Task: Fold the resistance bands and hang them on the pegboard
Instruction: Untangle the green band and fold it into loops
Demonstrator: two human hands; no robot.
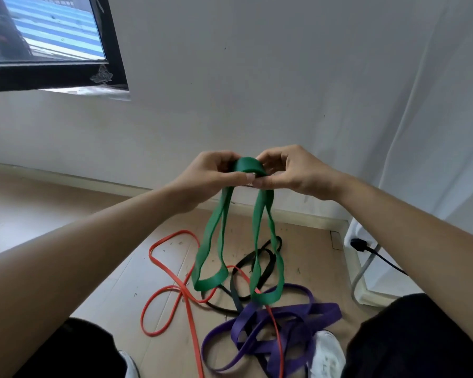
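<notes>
The green band (250, 167) is pinched at its fold by the left hand (216, 173) and the right hand (292, 171), above the floor (120, 282). The two hanging loops should be evened before another fold is made.

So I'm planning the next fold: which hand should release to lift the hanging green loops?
Probably right: the right hand only pinches the green resistance band at one end, while the left hand wraps its folded top.

no readable text, labels or numbers anywhere
</notes>
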